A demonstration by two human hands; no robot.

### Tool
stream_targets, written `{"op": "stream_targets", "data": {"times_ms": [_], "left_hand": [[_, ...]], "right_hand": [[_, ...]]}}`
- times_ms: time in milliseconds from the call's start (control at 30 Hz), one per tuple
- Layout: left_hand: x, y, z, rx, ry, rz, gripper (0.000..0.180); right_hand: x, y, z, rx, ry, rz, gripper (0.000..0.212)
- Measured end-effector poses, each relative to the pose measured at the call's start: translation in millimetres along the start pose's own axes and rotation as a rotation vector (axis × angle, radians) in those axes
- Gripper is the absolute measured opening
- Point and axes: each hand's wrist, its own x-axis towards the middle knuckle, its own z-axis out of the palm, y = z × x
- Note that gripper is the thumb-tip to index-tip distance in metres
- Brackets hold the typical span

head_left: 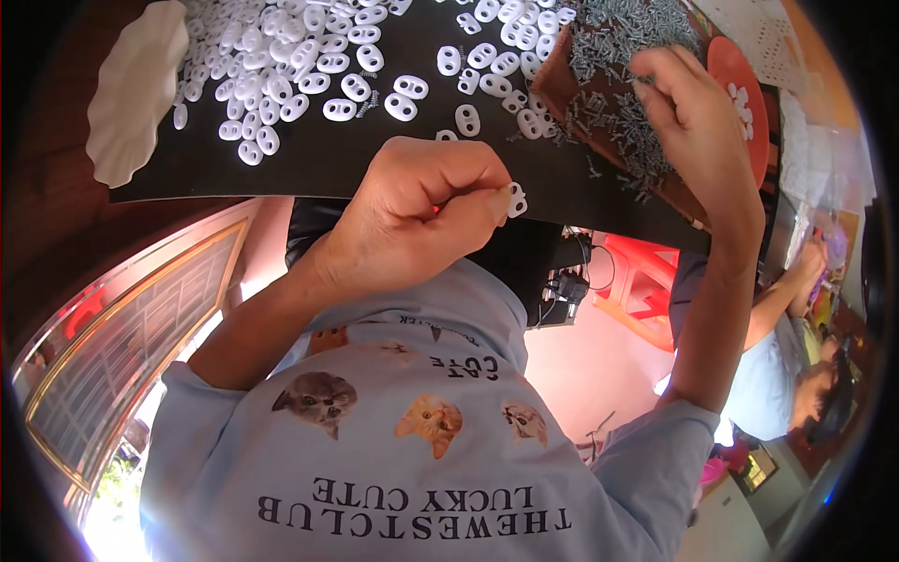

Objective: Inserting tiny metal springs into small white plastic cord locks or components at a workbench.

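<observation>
The left hand point(417, 211) is clamped, thumb against forefinger, on one white piece point(518, 200), which juts from the fingertips toward the right, its long axis running roughly away from the body. The springs point(632, 42) lie farther out and to the right of it, in a brown tray point(553, 73) on the counter point(309, 161). The right hand point(691, 108) is nearer them, right over the heap, thumb and forefinger close together; whether they grip a spring, I cannot tell.

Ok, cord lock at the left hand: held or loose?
Held: the left hand grips the white cord lock by one end, the other protruding.
</observation>
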Motion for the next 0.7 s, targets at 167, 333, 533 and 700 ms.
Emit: {"op": "stream_targets", "data": {"times_ms": [167, 333, 533, 700], "left_hand": [[0, 0, 0, 0.007, 0.006, 0.005, 0.013], [-1, 1, 0, 0.022, 0.004, 0.008, 0.012], [-2, -3, 1, 0.027, 0.014, 0.051, 0.013], [-2, -2, 0, 0.004, -0.008, 0.012, 0.013]], "right_hand": [[2, 0, 5, -0.008, -0.059, -0.014, 0.012], [6, 3, 12, -0.080, -0.025, -0.057, 0.012], [6, 9, 0, 0.040, -0.082, -0.090, 0.016], [9, 29, 4, -0.061, 0.026, -0.045, 0.018]]}}
